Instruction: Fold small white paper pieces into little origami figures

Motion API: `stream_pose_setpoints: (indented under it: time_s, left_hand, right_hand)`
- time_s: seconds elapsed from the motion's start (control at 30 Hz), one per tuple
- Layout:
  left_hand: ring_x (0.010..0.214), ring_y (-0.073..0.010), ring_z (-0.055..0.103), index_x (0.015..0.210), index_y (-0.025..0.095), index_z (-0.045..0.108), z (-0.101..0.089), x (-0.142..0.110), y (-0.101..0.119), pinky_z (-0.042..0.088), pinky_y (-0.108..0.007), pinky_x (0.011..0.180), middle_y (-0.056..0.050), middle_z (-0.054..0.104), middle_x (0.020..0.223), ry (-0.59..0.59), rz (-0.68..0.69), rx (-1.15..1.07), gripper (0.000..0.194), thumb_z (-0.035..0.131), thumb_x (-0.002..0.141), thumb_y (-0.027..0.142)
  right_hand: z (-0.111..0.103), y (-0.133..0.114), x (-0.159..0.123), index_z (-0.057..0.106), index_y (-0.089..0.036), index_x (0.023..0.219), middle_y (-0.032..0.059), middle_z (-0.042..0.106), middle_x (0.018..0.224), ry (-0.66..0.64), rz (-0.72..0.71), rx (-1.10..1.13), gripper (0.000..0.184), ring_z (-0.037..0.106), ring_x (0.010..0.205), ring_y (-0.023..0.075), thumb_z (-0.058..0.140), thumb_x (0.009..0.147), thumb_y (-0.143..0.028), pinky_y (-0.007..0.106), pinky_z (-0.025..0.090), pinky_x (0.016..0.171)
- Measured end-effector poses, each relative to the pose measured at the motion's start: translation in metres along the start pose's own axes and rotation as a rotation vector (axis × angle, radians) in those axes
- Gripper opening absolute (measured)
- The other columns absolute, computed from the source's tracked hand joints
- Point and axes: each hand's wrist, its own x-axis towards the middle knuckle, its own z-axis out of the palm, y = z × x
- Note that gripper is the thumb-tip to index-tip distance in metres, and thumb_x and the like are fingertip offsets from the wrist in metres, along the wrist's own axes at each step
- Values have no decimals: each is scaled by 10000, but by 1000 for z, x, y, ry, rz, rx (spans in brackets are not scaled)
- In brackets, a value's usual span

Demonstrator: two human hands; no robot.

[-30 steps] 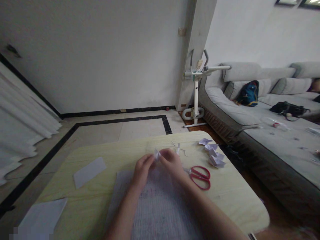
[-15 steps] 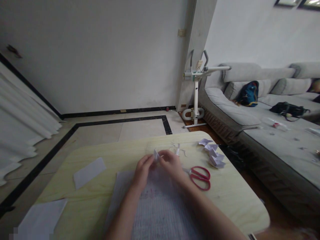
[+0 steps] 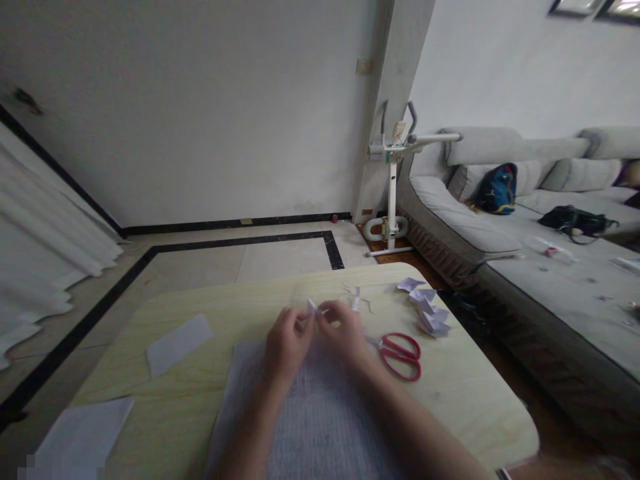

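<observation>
A small folded piece of white paper [image 3: 311, 307] is pinched between my two hands above the far end of a large printed sheet [image 3: 320, 420]. My left hand [image 3: 290, 339] closes on its left side, and my right hand [image 3: 343, 328] grips its right side with thumb and fingertips. Most of the paper is hidden by my fingers. Scissors with red handles [image 3: 403, 357] lie just right of my right wrist. Several folded paper shapes [image 3: 427, 312] sit near the table's right edge. Thin paper scraps [image 3: 357, 299] lie beyond my right hand.
On the left of the wooden table [image 3: 175, 407] lie a white paper rectangle [image 3: 179, 345] and white sheets [image 3: 85, 437]. A grey sofa [image 3: 545, 287] stands to the right, holding a blue backpack [image 3: 500, 189] and a black bag [image 3: 575, 220]. White exercise equipment [image 3: 393, 187] stands beyond the table.
My left hand has turned, with its knuckles now higher and its fingers curled closer around the paper. The folded paper shows less between my fingertips. My right hand has barely shifted.
</observation>
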Motion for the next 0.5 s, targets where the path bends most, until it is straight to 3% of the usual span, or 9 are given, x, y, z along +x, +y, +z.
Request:
stream_pose_setpoints:
  time_s: [0.3, 0.5]
  left_hand:
    - [701, -165, 652, 954, 192, 641, 4, -1, -1, 481, -248, 647, -37, 690, 836, -55, 59, 83, 133, 556, 882, 265]
    - [706, -179, 664, 918, 189, 660, 4, -2, 2, 450, -248, 634, -45, 711, 816, -33, 73, 230, 146, 547, 883, 276]
  right_hand:
    - [0, 4, -3, 647, -187, 876, 13, 676, 684, -7, -8, -12, 102, 647, 608, 152, 589, 792, -182, 230, 501, 575]
    - [0, 1, -5, 654, -187, 868, 21, 683, 696, -3, -10, -46, 103, 653, 619, 157, 592, 786, -189, 232, 503, 573]
